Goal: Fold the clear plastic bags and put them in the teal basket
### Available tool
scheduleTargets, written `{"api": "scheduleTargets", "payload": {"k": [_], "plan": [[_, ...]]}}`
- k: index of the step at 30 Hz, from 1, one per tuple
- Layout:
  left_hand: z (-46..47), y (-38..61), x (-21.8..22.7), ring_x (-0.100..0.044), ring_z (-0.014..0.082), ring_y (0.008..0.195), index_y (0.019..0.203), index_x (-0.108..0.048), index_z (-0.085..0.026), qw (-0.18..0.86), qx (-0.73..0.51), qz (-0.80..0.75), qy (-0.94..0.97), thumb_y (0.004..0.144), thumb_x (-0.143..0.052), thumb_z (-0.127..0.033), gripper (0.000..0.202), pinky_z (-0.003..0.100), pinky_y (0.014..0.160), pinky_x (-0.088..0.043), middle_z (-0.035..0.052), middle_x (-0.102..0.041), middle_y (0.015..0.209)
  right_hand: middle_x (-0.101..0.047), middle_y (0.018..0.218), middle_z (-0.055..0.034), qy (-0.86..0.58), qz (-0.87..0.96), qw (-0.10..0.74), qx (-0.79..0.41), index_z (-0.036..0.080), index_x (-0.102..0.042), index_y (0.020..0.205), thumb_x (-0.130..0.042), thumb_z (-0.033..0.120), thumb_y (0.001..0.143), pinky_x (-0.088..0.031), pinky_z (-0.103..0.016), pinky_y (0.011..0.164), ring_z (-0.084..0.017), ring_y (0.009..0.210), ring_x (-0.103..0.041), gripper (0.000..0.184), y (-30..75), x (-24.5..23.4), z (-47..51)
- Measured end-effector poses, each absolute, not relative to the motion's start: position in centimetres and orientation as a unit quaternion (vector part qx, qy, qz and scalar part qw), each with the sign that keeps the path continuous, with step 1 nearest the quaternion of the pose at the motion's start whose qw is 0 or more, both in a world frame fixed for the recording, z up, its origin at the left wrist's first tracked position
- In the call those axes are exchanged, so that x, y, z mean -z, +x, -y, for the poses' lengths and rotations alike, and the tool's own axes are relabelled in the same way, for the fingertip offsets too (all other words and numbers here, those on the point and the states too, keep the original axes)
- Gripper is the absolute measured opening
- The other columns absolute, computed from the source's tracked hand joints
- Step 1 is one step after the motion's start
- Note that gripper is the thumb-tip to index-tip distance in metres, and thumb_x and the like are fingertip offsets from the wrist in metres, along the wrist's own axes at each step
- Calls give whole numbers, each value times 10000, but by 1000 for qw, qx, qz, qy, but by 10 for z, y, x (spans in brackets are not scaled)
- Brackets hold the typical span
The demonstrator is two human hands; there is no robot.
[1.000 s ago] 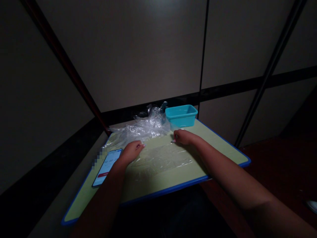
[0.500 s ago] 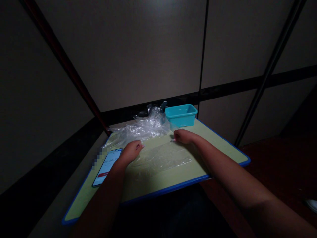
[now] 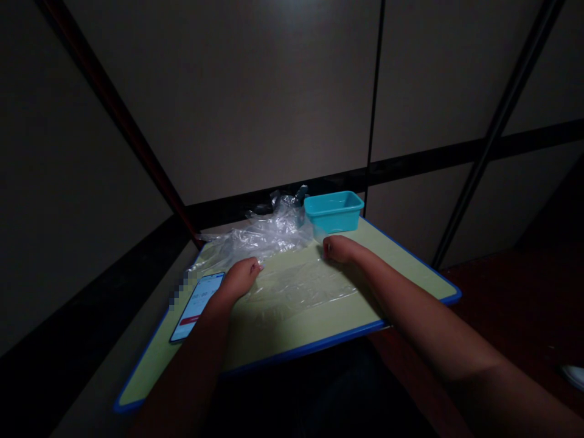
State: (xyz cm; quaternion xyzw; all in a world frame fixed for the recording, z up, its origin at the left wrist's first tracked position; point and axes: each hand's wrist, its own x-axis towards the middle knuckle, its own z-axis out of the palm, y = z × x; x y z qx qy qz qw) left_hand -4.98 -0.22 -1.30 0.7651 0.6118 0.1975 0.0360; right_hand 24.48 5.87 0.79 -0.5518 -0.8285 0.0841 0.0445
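A clear plastic bag (image 3: 301, 289) is stretched out low over the yellow tabletop, between my hands. My left hand (image 3: 243, 277) pinches its left upper corner, fingers closed. At the opposite upper corner, my right hand (image 3: 337, 249) is closed on the film too, thumb against fingers. The bag looks thin and wrinkled, and its edges are hard to make out against the table. Just behind the hands lies a heap of crumpled clear plastic bags (image 3: 264, 234). My right hand is just in front of a turquoise plastic basket (image 3: 335, 219).
A phone (image 3: 196, 310) with a lit timer screen lies at the left, partly behind my left forearm. The small table (image 3: 301, 340) has a blue rim. Wall panels (image 3: 274, 109) rise right behind it. Part of a white shoe (image 3: 573, 376) shows at the far right.
My hands have moved slightly apart, the left one a little leftward and the right one a little rightward. The plastic bag between them is spread a bit wider.
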Motion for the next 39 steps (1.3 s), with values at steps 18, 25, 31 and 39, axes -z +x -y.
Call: {"api": "scheduleTargets", "payload": {"k": [18,25,31,39], "plan": [[3,-50,12,-500,159,656,666,-519,-183,76,-202,-604,767,744,-506,-294,136,241,585,-329,-3,-546,660,-684,949,-101,-546,834,36,-65,165,-671,921,-565,229,755,-361,-231,582,-204,805,-614,207,243,-7,-57],[0,-54,14,-507,163,653,638,-498,-186,40,-174,-636,751,766,-511,-341,201,247,578,-329,10,-554,666,-689,911,-95,-543,836,37,-64,168,-672,898,-580,206,730,-352,-235,566,-207,782,-612,195,244,-4,-61],[3,-53,9,-538,217,841,745,-541,-189,-62,-194,-679,705,807,-484,-352,184,303,714,-397,57,-588,820,-678,919,-107,-548,832,61,-56,171,-649,907,-567,316,783,-353,-245,572,-213,790,-604,208,242,-7,-56],[26,-16,0,-392,255,1240,1217,-482,-193,-55,-159,-559,812,837,-451,-460,465,471,1078,-177,101,-476,1319,-632,1000,-112,-413,868,266,-75,130,-608,978,-528,352,829,-412,-287,802,-203,940,-569,280,232,-15,-37]]}}
